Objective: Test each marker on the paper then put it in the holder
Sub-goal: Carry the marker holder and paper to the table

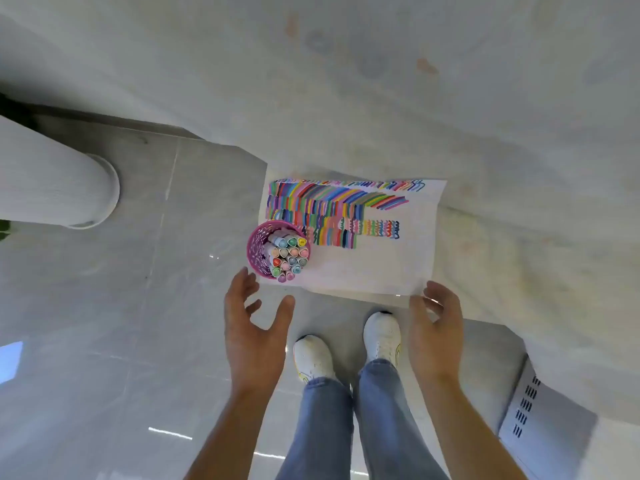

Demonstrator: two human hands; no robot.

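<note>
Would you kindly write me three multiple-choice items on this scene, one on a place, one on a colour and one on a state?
1. Where on the paper does the holder stand?
A. near left corner
B. far right corner
C. middle

2. What colour is the holder?
A. green
B. pink
C. black

3. The left hand and right hand are:
A. both fists
B. both gripping the holder
C. both open and empty

Key: 1 A, the holder sits on the paper's corner nearest the left hand; 2 B, its mesh wall is pink; 3 C, neither hand curls round anything.
</note>
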